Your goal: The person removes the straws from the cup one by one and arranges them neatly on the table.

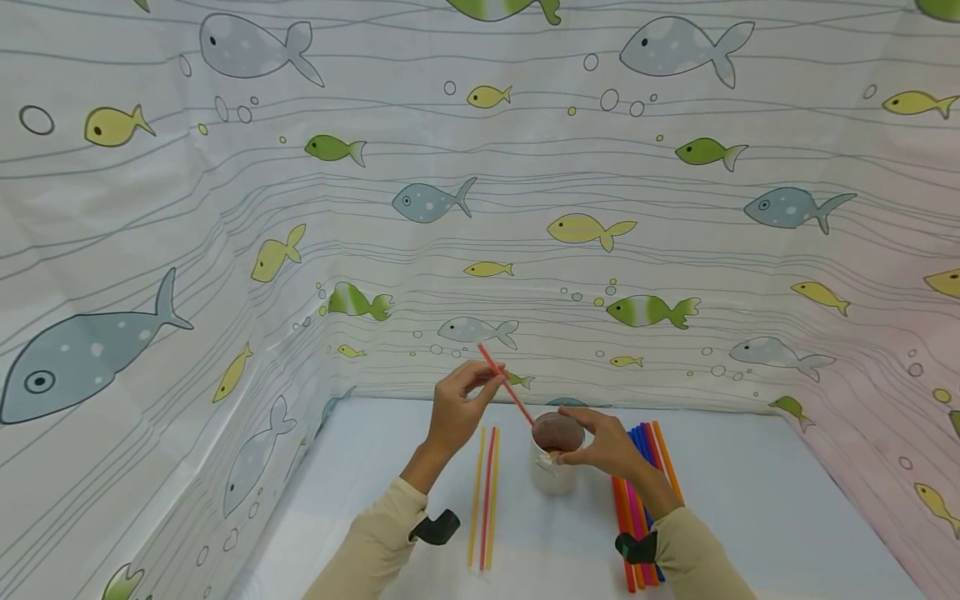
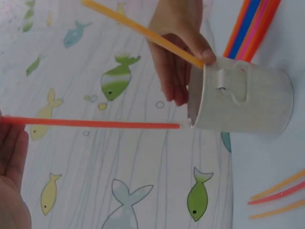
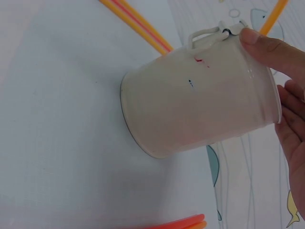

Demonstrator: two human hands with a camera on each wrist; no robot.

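My left hand [image 1: 461, 404] pinches a red straw [image 1: 517, 402] between thumb and fingers, and the straw slants down to the pail. Its lower end is right at the rim in the left wrist view. My right hand [image 1: 607, 446] holds the small white pail [image 1: 555, 481] at its rim, thumb on the near side and fingers across the opening. The pail stands upright on the table, with a small wire handle [image 2: 240, 86] on its side. A yellow straw [image 2: 143, 33] leans out of the pail beside my right thumb. The pail's inside is mostly hidden.
Left of the pail, two yellow straws and one red straw [image 1: 488, 500] lie side by side on the white table [image 1: 360, 467]. A bundle of several coloured straws [image 1: 633, 521] lies at the right, under my right forearm. Fish-patterned cloth [image 1: 420, 283] hangs behind and at both sides.
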